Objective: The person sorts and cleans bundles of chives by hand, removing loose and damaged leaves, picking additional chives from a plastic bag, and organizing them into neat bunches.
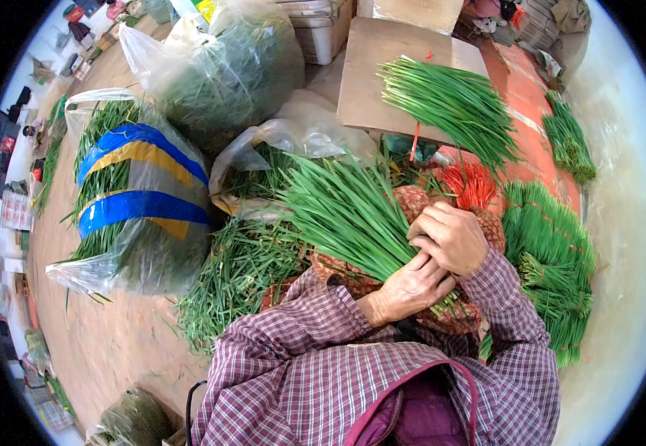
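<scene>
A bunch of garlic chives (352, 219) lies across my lap, leaves pointing up and left. My left hand (412, 288) is closed round its lower stems. Just above, my right hand (453, 236) is closed against the same bunch, its curled fingers meeting those of the left hand; whether a tie is between them is hidden. Beneath the bunch is a red-brown patterned cloth (449, 316). Close beyond my right hand sits a cluster of red ties (470, 184).
Tied chive bunches are stacked at the right (553, 260). Another bunch (449, 104) rests on a cardboard sheet (367, 82). Loose chives (245, 260) lie left of my lap, beside a blue-and-yellow-striped bag (144, 201) and a large clear plastic bag (226, 74).
</scene>
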The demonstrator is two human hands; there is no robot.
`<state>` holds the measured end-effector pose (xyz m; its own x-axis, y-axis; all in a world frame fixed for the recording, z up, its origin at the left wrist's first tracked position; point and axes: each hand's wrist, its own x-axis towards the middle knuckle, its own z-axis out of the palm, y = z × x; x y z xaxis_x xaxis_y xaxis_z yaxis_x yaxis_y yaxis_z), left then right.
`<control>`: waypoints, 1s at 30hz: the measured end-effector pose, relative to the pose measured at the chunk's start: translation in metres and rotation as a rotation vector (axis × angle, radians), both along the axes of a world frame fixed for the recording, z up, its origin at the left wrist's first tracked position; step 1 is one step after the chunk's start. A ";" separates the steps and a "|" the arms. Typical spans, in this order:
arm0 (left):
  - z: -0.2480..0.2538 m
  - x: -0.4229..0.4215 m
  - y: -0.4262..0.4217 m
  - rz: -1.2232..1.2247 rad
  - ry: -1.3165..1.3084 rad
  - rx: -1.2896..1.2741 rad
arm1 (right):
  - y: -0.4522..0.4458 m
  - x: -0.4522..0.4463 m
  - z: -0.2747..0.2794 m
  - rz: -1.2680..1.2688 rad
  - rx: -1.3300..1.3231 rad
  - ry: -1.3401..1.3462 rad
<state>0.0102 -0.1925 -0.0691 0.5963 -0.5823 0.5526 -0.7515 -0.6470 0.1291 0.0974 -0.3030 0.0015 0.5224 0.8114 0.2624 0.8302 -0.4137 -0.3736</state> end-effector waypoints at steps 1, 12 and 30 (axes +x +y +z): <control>-0.001 -0.001 0.000 0.001 0.013 0.030 | -0.001 -0.001 -0.001 -0.008 0.000 -0.059; -0.011 -0.008 -0.008 -0.024 -0.070 0.192 | 0.016 0.043 0.009 -0.259 0.357 -0.257; -0.028 -0.013 -0.015 -0.043 -0.147 0.455 | 0.077 0.053 0.045 0.007 0.330 0.044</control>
